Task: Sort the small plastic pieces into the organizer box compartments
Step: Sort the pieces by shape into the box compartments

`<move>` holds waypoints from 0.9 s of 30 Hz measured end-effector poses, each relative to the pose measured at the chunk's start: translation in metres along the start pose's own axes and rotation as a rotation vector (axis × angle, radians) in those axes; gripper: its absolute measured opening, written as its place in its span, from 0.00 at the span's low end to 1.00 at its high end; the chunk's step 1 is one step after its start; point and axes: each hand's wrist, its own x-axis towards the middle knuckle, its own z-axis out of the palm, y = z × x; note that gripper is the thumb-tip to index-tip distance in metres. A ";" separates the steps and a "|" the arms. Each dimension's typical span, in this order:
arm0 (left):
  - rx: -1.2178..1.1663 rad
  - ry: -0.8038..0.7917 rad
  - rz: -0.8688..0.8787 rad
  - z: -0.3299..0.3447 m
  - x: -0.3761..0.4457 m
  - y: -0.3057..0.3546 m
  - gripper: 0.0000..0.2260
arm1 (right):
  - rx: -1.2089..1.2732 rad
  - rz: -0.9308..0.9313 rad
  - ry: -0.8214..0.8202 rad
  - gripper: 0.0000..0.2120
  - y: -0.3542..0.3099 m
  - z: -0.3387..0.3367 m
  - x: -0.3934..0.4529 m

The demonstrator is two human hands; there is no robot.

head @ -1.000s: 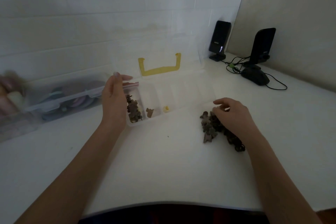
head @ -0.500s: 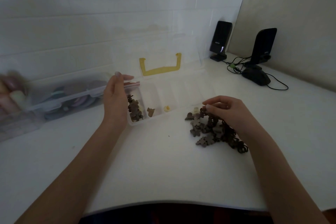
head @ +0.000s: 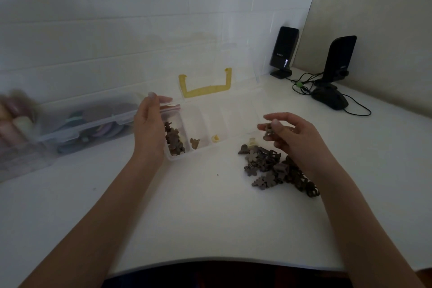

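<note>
A clear organizer box (head: 236, 113) with a yellow handle lies open on the white table. Its leftmost compartment holds several dark pieces (head: 173, 139); the two beside it hold a brown piece (head: 194, 143) and a yellow piece (head: 215, 138). My left hand (head: 149, 127) holds the box's left end, thumb on its rim. A pile of dark plastic pieces (head: 273, 168) lies right of the box. My right hand (head: 292, 138) is raised above the pile and pinches a dark piece (head: 268, 132) between thumb and fingers.
A second clear storage box (head: 86, 121) with coloured items stands at the left against the tiled wall. Two black speakers (head: 284, 50) and a black mouse (head: 330, 98) with cables sit at the back right. The table's front edge curves near me.
My right hand spread the pile leftward, then lifted off it with one dark piece pinched. The left hand stayed on the box.
</note>
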 end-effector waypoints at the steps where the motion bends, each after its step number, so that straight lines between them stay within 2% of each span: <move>1: -0.001 -0.001 -0.004 0.000 0.000 0.000 0.18 | 0.050 -0.014 -0.006 0.09 0.000 0.000 0.000; 8: -0.005 -0.009 -0.007 0.001 0.001 0.002 0.18 | 0.227 -0.109 -0.048 0.10 -0.003 0.004 0.000; 14: -0.007 -0.010 -0.006 0.000 0.000 0.001 0.18 | 0.219 -0.140 -0.099 0.12 -0.001 0.009 0.000; 19: -0.003 -0.018 -0.005 0.000 0.000 0.001 0.18 | 0.109 -0.179 -0.085 0.13 -0.001 0.013 -0.002; 27: -0.003 -0.023 0.001 0.000 -0.001 0.001 0.18 | 0.154 -0.174 -0.089 0.13 -0.002 0.016 -0.004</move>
